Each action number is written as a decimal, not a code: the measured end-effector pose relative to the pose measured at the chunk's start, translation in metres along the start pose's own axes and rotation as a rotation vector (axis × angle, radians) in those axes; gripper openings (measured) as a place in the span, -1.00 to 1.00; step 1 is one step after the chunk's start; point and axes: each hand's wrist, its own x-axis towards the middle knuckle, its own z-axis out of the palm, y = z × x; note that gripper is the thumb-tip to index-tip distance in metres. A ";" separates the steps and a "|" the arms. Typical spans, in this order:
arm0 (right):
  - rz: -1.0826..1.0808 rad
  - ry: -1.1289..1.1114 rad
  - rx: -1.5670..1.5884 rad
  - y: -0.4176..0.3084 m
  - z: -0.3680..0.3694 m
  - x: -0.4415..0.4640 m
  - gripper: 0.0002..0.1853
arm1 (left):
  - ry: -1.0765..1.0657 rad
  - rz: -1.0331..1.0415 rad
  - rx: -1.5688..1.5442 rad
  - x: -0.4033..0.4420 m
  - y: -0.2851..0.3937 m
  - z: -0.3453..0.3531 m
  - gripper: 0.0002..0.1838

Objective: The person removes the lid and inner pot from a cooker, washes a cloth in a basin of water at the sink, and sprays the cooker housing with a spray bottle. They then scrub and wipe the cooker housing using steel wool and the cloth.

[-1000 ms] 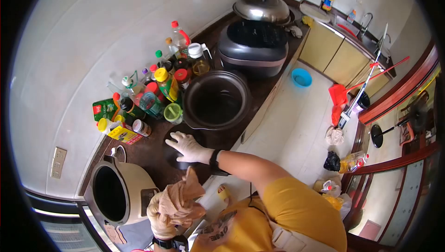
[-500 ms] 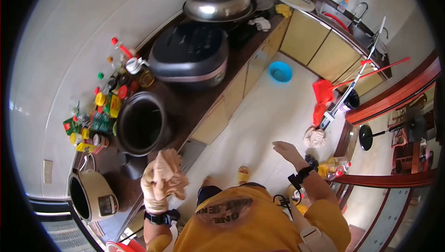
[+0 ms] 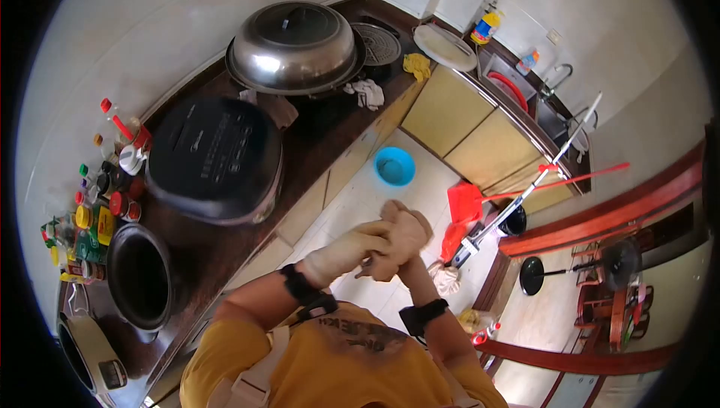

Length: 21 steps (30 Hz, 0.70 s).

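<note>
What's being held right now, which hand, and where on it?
A beige-pink cloth: the left hand grips its near-left side. The right hand is largely hidden at the cloth, so its hold can't be told.

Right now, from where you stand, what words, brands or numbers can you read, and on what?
"Midea", probably: small logo on the black cooker; its panel markings are too small.
Yellow shirt: upside-down lettering, too creased and blurred to read surely.
Seasoning bottles, yellow-and-blue bottle by the sink: labels too small.
Pale cooker: panel unreadable.
</note>
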 end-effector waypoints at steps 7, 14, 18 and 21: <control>0.317 0.391 0.702 0.063 -0.091 0.022 -0.60 | -0.205 0.147 0.683 0.179 0.012 -0.009 -0.79; 0.534 0.886 1.231 0.175 -0.191 -0.011 -0.60 | 0.299 0.384 0.872 0.338 0.043 -0.098 -0.54; 0.486 0.974 1.233 0.248 -0.304 -0.018 -0.59 | 1.125 0.197 1.882 0.416 0.098 -0.210 -0.02; 0.323 0.951 1.100 0.263 -0.405 0.006 -0.60 | 1.135 -0.354 1.898 0.449 0.111 -0.248 -0.02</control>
